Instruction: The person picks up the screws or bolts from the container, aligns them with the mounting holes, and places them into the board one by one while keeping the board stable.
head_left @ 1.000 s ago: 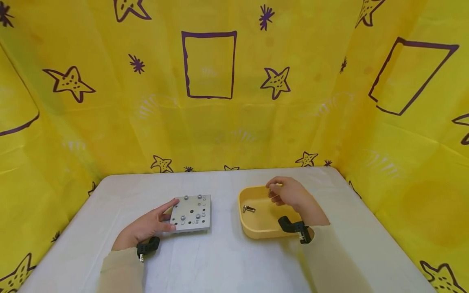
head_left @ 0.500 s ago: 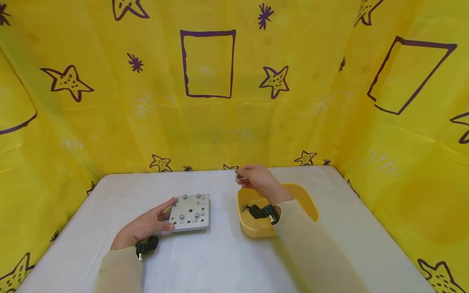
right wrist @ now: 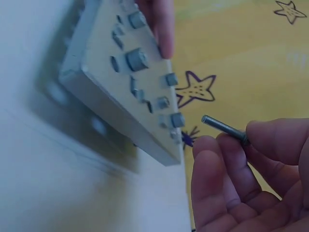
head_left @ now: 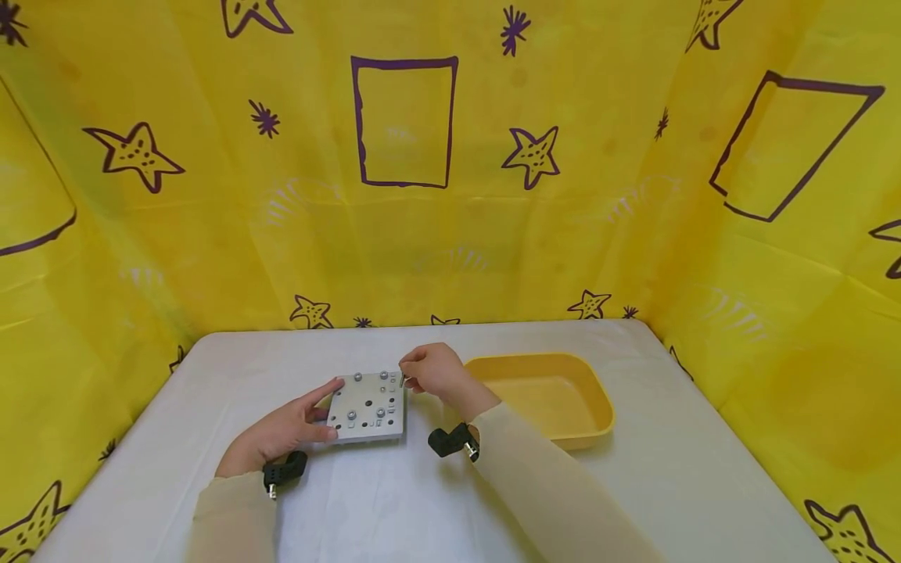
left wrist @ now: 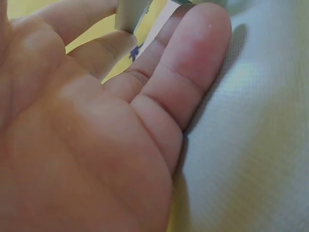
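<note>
A pale metal plate (head_left: pixel 352 397) with holes and several socket-head screws (right wrist: pixel 136 60) standing in its face is slightly tilted above the white table. My left hand (head_left: pixel 278 435) grips its left side, thumb on the near edge and fingers at the far edge. In the left wrist view the palm and fingers fill most of the picture; only a bit of plate shows at the top. My right hand (head_left: pixel 439 371) pinches a thin metal screw (right wrist: pixel 224 128) between thumb and fingers, beside the plate's far right corner and apart from it. The thumb hides the screw's head end.
A yellow bin (head_left: pixel 604 407) stands on the white table (head_left: pixel 394 508) right of the plate, its left part hidden behind my right forearm. Yellow curtains (head_left: pixel 303 258) with star drawings enclose the table at the back and sides.
My right hand has moved left from above the yellow bin to the plate's right corner, carrying the screw. The left hand and plate have stayed in place.
</note>
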Action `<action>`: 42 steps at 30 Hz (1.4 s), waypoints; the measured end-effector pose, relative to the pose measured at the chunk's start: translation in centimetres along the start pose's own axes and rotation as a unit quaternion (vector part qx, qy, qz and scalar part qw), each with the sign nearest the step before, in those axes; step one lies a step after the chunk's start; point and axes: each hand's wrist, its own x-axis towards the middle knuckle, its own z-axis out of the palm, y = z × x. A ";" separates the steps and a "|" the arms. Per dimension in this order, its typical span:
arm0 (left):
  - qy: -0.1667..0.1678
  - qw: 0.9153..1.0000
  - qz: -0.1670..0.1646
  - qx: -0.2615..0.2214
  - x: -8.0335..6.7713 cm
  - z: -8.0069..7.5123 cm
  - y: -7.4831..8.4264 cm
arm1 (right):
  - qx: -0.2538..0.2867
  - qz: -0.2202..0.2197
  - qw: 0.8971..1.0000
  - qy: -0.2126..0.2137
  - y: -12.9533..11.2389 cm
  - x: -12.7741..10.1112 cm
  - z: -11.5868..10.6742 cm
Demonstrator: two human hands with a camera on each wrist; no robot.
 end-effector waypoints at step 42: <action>-0.017 1.000 0.013 -0.018 0.1 -0.1 -0.3 | 0.010 -0.068 0.997 0.045 0.1 -3.2 -5.1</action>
